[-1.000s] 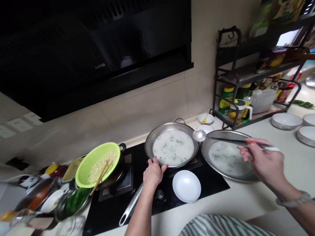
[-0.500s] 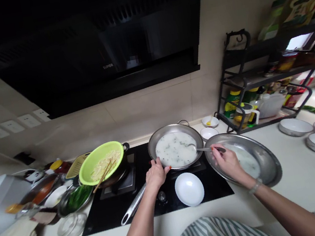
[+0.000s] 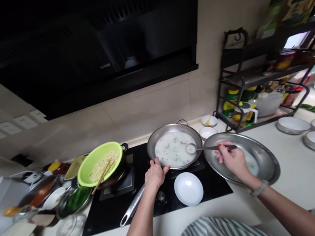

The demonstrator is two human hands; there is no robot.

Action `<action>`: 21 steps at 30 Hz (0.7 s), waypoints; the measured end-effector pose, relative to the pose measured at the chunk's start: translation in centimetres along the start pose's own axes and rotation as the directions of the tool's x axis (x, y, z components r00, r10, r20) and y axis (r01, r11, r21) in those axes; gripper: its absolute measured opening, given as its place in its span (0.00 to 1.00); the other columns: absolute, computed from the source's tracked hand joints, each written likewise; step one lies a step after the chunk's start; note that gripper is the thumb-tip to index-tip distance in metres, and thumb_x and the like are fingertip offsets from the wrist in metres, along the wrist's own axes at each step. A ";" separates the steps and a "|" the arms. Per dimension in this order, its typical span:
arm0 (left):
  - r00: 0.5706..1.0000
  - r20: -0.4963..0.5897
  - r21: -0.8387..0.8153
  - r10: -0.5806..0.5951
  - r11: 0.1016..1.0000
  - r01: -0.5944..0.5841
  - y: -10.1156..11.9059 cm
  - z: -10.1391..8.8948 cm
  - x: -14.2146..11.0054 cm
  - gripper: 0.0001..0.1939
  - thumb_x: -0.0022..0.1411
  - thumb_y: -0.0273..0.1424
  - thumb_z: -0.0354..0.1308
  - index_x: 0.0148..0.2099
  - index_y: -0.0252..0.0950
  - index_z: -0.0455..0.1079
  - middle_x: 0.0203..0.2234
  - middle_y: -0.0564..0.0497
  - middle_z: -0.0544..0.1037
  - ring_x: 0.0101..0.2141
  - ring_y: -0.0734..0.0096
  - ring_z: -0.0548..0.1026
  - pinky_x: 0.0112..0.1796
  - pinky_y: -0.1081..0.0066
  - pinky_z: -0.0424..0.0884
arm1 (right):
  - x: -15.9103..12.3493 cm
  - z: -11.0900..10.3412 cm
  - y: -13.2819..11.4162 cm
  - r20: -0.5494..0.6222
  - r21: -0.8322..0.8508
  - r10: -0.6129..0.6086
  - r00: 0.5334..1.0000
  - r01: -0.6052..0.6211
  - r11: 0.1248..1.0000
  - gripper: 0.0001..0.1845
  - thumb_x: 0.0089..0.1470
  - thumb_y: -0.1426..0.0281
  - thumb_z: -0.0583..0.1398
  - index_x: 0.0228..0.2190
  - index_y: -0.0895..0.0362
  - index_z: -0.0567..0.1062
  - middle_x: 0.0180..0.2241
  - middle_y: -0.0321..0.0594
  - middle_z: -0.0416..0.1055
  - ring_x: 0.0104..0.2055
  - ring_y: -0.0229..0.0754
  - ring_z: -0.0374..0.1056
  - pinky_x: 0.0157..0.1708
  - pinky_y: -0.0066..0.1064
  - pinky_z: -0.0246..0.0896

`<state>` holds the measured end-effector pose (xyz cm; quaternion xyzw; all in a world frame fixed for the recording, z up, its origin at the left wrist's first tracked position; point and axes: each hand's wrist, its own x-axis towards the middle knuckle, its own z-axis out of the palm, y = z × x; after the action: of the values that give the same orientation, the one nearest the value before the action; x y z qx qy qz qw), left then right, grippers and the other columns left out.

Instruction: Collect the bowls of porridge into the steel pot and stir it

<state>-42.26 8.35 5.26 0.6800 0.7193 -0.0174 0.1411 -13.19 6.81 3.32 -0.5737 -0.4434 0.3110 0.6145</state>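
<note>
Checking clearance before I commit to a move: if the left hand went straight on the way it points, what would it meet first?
The left hand would likely meet the round silver metal pan first: its fingers lie at the near-left rim. Exact contact is hard to tell from this view.

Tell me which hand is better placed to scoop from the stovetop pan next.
The right hand, most likely: it holds the ladle, whose head is at the milky liquid in the pan. The left hand is at the pan's near-left edge, without a ladle.
</note>
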 end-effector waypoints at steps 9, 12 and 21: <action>1.000 0.007 0.015 -0.001 1.000 0.001 0.2 -0.3 -0.1 0.31 0.65 0.48 0.45 0.64 0.37 0.52 0.55 0.36 0.64 0.47 0.51 0.75 0.40 0.61 0.70 | 0.4 -0.5 0.3 -0.071 0.110 0.050 0.996 -0.042 0.993 0.19 0.48 0.52 0.61 0.31 0.54 0.68 0.14 0.35 0.68 0.18 0.44 0.69 0.19 0.32 0.64; 1.000 0.004 0.024 -0.002 1.000 0.002 0.1 -0.2 -0.1 0.31 0.65 0.47 0.45 0.64 0.37 0.51 0.55 0.37 0.65 0.47 0.52 0.75 0.40 0.61 0.70 | 0.3 -0.6 0.5 -0.069 0.118 0.044 0.997 -0.036 0.992 0.18 0.49 0.53 0.61 0.32 0.54 0.68 0.14 0.34 0.68 0.18 0.44 0.69 0.19 0.33 0.64; 1.000 0.003 0.032 0.004 0.999 -0.004 -0.1 0.2 0.2 0.32 0.65 0.48 0.44 0.65 0.37 0.50 0.56 0.35 0.63 0.47 0.51 0.74 0.41 0.60 0.70 | 0.0 -0.7 -0.8 -0.094 0.129 0.070 0.993 -0.058 0.990 0.17 0.47 0.53 0.62 0.30 0.52 0.67 0.14 0.35 0.68 0.17 0.45 0.68 0.17 0.34 0.63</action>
<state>-42.33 8.45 5.04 0.6835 0.7174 -0.0294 0.1313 -12.62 6.43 4.16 -0.5622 -0.3732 0.3293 0.6604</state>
